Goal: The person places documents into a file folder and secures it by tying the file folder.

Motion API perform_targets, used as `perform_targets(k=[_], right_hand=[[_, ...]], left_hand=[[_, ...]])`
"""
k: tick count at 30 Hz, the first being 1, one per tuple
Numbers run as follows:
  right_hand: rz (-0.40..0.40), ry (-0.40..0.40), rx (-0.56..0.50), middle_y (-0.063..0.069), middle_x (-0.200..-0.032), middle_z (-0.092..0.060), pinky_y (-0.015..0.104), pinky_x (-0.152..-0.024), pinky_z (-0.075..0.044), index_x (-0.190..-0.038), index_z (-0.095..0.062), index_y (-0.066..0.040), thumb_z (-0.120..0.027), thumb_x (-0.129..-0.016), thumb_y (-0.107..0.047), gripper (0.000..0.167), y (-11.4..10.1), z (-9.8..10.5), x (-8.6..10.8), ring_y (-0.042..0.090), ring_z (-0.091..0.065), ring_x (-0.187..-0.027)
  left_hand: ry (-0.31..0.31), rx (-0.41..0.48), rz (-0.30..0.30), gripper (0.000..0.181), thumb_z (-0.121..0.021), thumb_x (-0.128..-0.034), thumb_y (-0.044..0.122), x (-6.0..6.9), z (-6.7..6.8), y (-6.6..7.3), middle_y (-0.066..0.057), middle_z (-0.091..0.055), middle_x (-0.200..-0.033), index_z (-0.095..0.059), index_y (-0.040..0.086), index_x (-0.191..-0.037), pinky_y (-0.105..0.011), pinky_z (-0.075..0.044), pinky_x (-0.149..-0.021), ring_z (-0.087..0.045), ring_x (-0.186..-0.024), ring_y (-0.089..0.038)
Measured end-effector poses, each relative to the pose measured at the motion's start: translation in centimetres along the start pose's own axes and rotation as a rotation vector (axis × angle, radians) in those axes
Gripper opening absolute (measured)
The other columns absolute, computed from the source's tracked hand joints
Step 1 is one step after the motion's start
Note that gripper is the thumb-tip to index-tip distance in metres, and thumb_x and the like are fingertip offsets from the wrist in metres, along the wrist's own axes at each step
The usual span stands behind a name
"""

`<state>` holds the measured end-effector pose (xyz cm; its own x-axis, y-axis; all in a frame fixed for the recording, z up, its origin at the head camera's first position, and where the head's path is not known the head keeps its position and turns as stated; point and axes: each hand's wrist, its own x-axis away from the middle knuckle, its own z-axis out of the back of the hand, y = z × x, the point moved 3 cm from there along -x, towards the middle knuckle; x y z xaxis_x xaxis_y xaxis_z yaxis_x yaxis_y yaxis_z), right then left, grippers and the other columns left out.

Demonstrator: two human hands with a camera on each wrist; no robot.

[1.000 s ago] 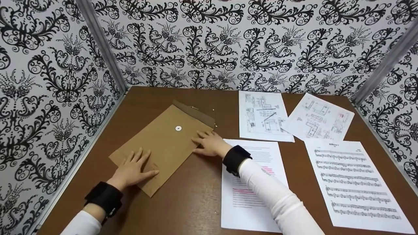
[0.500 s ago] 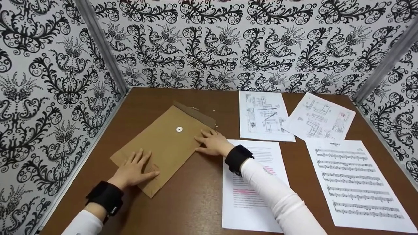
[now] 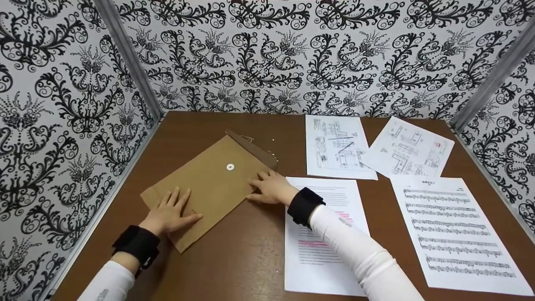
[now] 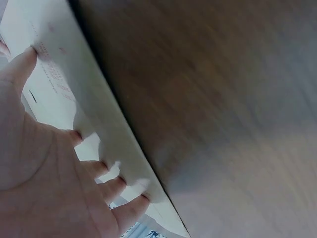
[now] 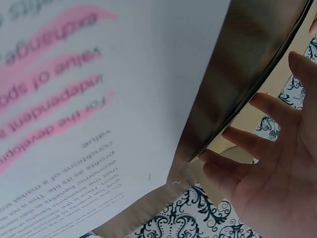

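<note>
A brown paper envelope [image 3: 209, 188] lies slanted on the table, with a white round button [image 3: 230, 167] on its face. Its flap [image 3: 253, 148] points to the far right, and a bit of string shows beside it. My left hand [image 3: 169, 213] rests on the near left end, fingers spread; the left wrist view shows its fingertips touching the envelope [image 4: 114, 129] near small red print. My right hand [image 3: 269, 188] lies with extended fingers on the right edge, close to the flap. In the right wrist view those fingers [image 5: 262, 144] touch the envelope's edge.
A text sheet with pink highlighting [image 3: 317, 267] lies under my right forearm. Behind it are two drawing sheets, one flat [image 3: 334, 163] and one angled [image 3: 411, 146]. Sheet music [image 3: 455, 234] lies at the right. Patterned walls [image 3: 267, 58] enclose the brown table [image 3: 242, 263].
The envelope has turned slightly clockwise: its near corner has shifted left and its flap end a little right. Both hands stay on it, the left having moved slightly up.
</note>
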<state>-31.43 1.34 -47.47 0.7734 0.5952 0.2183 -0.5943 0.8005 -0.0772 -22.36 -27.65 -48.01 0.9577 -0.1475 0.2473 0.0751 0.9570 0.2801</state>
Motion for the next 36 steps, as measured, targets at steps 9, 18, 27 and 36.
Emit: perform_targets(k=[9, 18, 27, 36], right_hand=[[0.01, 0.002, 0.01, 0.018, -0.165, -0.036, 0.052, -0.124, -0.036, -0.158, -0.041, -0.026, -0.046, -0.101, -0.064, 0.069, -0.9, -0.4, 0.8, 0.047, -0.036, -0.151], [0.018, 0.015, 0.015, 0.02, -0.16, -0.04, 0.051, -0.119, -0.042, -0.156, -0.044, -0.024, -0.05, -0.098, -0.067, 0.072, -2.3, -0.7, 1.7, 0.042, -0.041, -0.148], [0.033, 0.004, 0.059, 0.02, -0.162, -0.037, 0.05, -0.12, -0.041, -0.156, -0.043, -0.027, -0.049, -0.098, -0.068, 0.072, -2.8, -1.0, 2.2, 0.04, -0.04, -0.15], [0.073, 0.028, 0.089, 0.02, -0.158, -0.042, 0.049, -0.111, -0.051, -0.154, -0.047, -0.025, -0.051, -0.096, -0.07, 0.074, -3.7, -1.0, 3.0, 0.043, -0.043, -0.147]], left_hand=[[-0.016, 0.001, 0.012, 0.097, -0.053, -0.0966, 0.064, -0.9, 0.3, -0.6, -0.037, -0.01, -0.166, -0.019, 0.002, -0.163, -0.076, -0.014, -0.121, -0.01, -0.153, -0.061], [-0.01, 0.037, 0.026, 0.112, -0.047, -0.0894, 0.081, -3.3, -0.3, -2.6, -0.035, -0.002, -0.168, -0.013, 0.004, -0.164, -0.075, -0.007, -0.123, -0.002, -0.154, -0.059], [-0.022, 0.016, 0.038, 0.122, -0.039, -0.0822, 0.092, -6.0, -0.9, -4.3, -0.034, 0.001, -0.168, -0.011, 0.006, -0.165, -0.077, -0.006, -0.121, -0.001, -0.154, -0.059], [-0.023, 0.016, 0.05, 0.121, -0.039, -0.0827, 0.092, -7.0, 0.1, -3.7, -0.036, 0.0, -0.167, -0.011, 0.007, -0.165, -0.076, -0.007, -0.122, 0.0, -0.154, -0.059]])
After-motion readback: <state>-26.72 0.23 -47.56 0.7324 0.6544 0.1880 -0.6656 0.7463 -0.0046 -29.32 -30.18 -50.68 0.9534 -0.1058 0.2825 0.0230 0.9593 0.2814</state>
